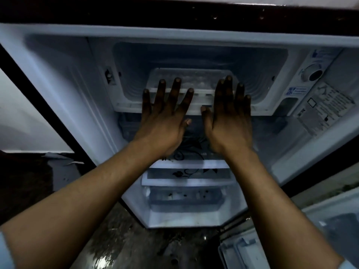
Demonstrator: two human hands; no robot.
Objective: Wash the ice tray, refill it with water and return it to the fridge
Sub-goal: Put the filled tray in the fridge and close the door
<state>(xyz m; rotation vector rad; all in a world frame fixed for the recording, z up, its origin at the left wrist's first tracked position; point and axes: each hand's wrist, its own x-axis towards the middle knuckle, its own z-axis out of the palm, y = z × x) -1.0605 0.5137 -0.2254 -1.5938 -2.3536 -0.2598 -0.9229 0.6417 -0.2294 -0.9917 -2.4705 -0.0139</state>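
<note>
Ice tray (194,77): count one. It lies flat inside the freezer compartment (136,61) at the top of the open fridge (58,78), centred and near the front lip. I cannot read what its cells hold; the picture is too dim and blurred.

Grips: count two, both bare. The left grip (165,121) and the right grip (231,121) reach in side by side, palms down. Both are spread flat with straight fingers (177,88) laid across the near edge of the tray. Neither grip curls round or pinches anything. The right thumb sits at the compartment's front lip.

Surface and room: the light is low. A dark, wet-looking speckled floor (116,239) lies under the fridge.

Other items:
- Control dial (312,73): one, on the panel right of the freezer compartment.
- Printed label (326,107): one, just below that dial; text unreadable.
- Shelves with a leaf print (186,164): two, stacked under my forearms.
- Clear drawer (184,195): one, under the shelves.
- Open door (334,216): at lower right.

Obstruction: both forearms cover the middle of the fridge interior.
</note>
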